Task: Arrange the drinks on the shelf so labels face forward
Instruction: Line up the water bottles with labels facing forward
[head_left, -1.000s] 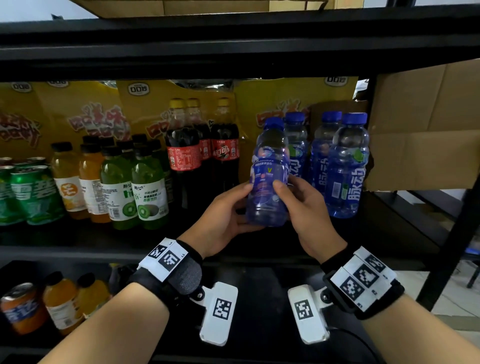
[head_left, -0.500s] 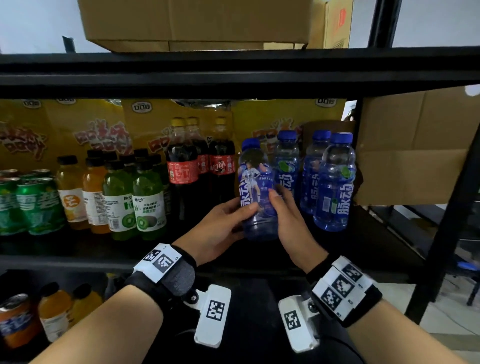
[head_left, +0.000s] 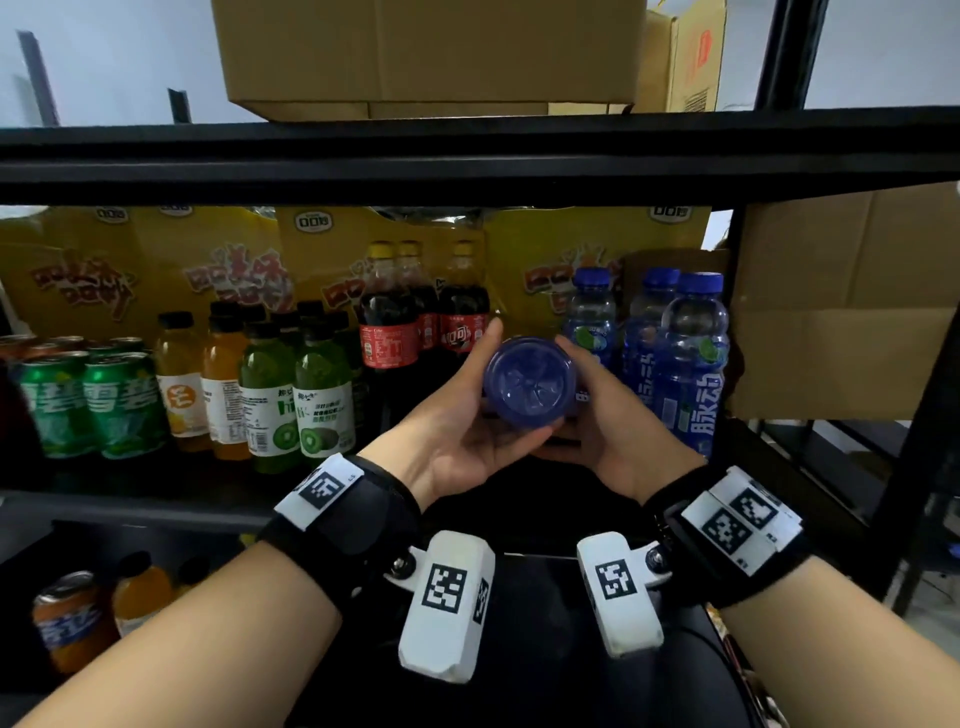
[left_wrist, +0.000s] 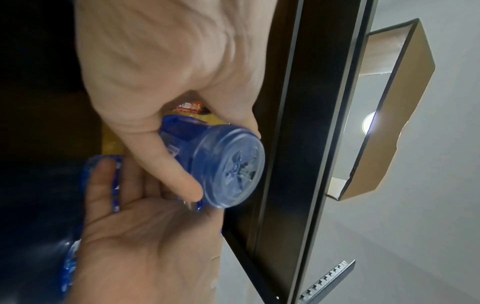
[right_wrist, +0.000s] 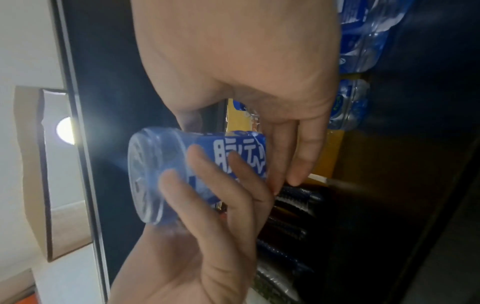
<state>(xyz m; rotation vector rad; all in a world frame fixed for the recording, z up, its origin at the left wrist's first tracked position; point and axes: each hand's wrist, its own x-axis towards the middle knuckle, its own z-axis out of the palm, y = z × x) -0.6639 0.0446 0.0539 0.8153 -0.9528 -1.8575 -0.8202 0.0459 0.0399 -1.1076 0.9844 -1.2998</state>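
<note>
The person holds a blue bottle (head_left: 529, 383) in both hands, up in the air in front of the middle shelf (head_left: 130, 506). The bottle lies tipped on its side, so its round bottom faces the person. The left hand (head_left: 457, 441) cups it from the left and below, with the fingers (right_wrist: 207, 176) curled around its side. The right hand (head_left: 613, 436) grips it from the right, thumb on one side and fingers (right_wrist: 303, 148) on the other. White letters on its blue label show in the right wrist view.

On the shelf, just right of the hands, stand three more blue bottles (head_left: 696, 364). Behind the hands stand dark cola bottles (head_left: 387, 322). Further left are green bottles (head_left: 322, 395), orange bottles (head_left: 182, 384) and green cans (head_left: 83, 405). Yellow bags (head_left: 156, 270) stand at the back. Cardboard boxes (head_left: 426, 52) sit on the top shelf.
</note>
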